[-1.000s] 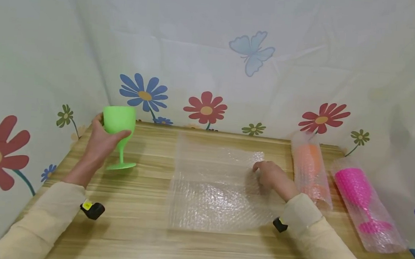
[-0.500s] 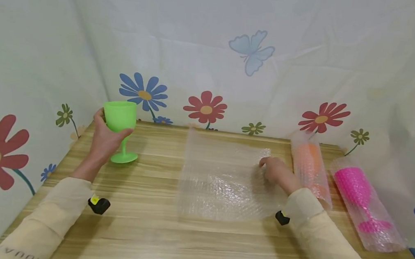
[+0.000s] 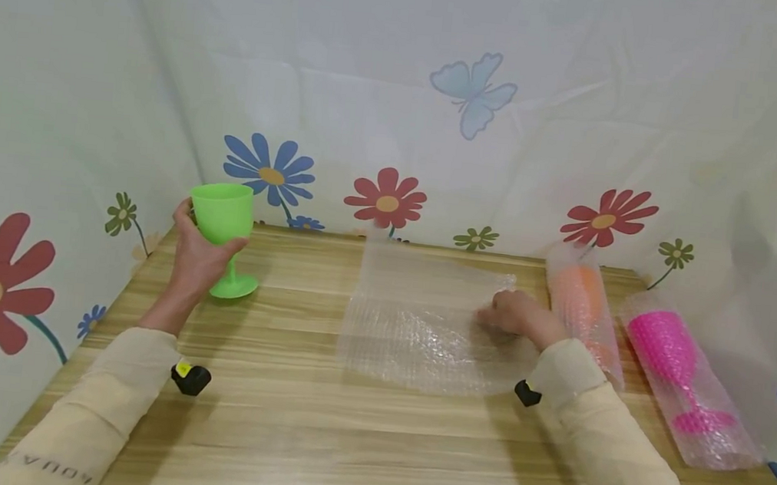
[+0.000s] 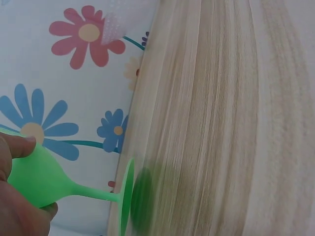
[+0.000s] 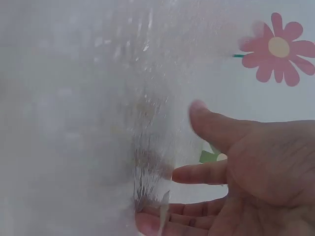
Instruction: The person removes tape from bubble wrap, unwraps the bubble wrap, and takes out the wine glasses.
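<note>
On the left, my left hand (image 3: 198, 257) grips a green plastic goblet (image 3: 223, 216) by its bowl, thumb in front. The goblet stands upright, and its foot is close over the table. A piece of clear bubble wrap (image 3: 415, 330) spreads across the middle of the table, its left part lifted in a curve. At its right edge is my right hand (image 3: 517, 315). The right wrist view shows the fingers (image 5: 199, 173) fairly straight, the lower ones behind the edge of the wrap (image 5: 142, 98). The thumb there stands apart from the fingers.
To the right lie an orange goblet (image 3: 585, 298) and a pink goblet (image 3: 664, 347), each in bubble wrap. A wood-grain table (image 3: 342, 454) meets a flower-printed cloth (image 3: 345, 100) at the back and sides.
The bubble wrap has shifted right and back, and its near edge has drawn away from me. The green goblet has risen slightly and tipped its rim into view. My right hand has turned.
</note>
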Motion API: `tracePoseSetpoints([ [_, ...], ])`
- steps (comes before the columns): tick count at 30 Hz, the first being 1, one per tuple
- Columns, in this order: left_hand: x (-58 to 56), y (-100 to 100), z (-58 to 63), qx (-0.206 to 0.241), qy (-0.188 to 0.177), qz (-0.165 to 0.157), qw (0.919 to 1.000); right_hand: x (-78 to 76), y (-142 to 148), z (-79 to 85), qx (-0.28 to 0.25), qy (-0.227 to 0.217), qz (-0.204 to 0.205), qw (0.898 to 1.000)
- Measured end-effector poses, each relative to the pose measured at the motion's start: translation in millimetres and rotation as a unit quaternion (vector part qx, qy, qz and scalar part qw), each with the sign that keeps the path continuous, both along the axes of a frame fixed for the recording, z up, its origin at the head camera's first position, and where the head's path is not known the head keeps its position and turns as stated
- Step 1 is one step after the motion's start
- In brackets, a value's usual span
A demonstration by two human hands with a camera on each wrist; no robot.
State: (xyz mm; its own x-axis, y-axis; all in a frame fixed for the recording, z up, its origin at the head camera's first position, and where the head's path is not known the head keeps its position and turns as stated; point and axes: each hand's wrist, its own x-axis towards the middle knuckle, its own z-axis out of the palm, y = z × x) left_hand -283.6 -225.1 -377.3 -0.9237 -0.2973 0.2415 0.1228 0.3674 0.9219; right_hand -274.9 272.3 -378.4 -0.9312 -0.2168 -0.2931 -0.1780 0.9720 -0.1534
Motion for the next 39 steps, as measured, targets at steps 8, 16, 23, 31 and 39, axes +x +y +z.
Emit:
tracePoseSetpoints([
  [8, -5.1, 0, -2.0, -0.015, 0.01, 0.001, 0.9998, -3.7, 4, 0.5, 0.024, -0.016, 0.022, 0.999],
  [16, -7.7, 1, -4.3, -0.009, 0.018, 0.002, 0.9998, -12.2, 14, -3.0, 0.044, 0.001, 0.046, 0.998],
  [23, -6.1, 3, -4.9, -0.012, 0.02, 0.001, 0.9997, -15.0, 21, -4.7, 0.038, 0.007, 0.046, 0.998],
  [31, -6.4, 3, -8.4, -0.016, 0.03, 0.008, 0.9994, -18.1, 25, -4.5, 0.033, 0.005, 0.021, 0.999],
  [39, -15.0, 2, -20.7, -0.018, 0.057, 0.024, 0.9979, -22.4, 28, -7.3, 0.037, 0.007, 0.023, 0.999],
])
